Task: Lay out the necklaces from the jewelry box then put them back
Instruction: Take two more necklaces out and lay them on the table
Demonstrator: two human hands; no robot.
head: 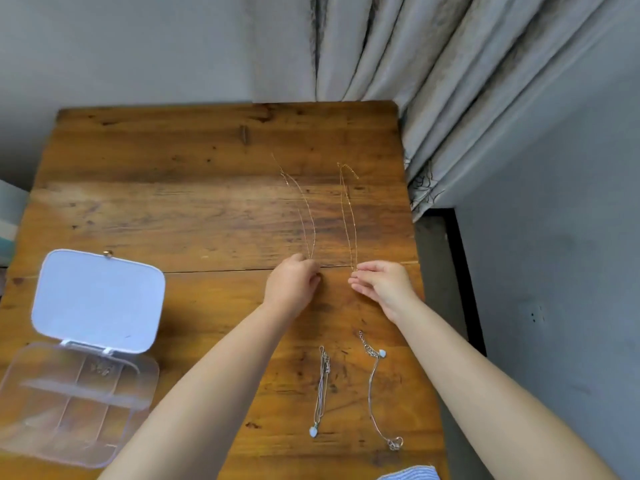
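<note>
Two thin gold necklaces lie stretched lengthwise on the wooden table (pixel 173 220). My left hand (pixel 292 282) pinches the near end of the left gold necklace (pixel 304 209). My right hand (pixel 384 284) has its fingertips at the near end of the right gold necklace (pixel 349 209), fingers loosely extended. Nearer to me lie a silver necklace with a pale heart pendant (pixel 320 393) and another silver necklace (pixel 374 393) with a small pendant at its near end. The clear plastic jewelry box (pixel 69 403) stands open at the left, its white lid (pixel 98 299) flipped back.
The table's right edge runs close beside the right-hand necklaces, with a dark gap and a grey wall beyond. Grey curtains hang at the back right. A striped cloth (pixel 408 474) shows at the bottom edge.
</note>
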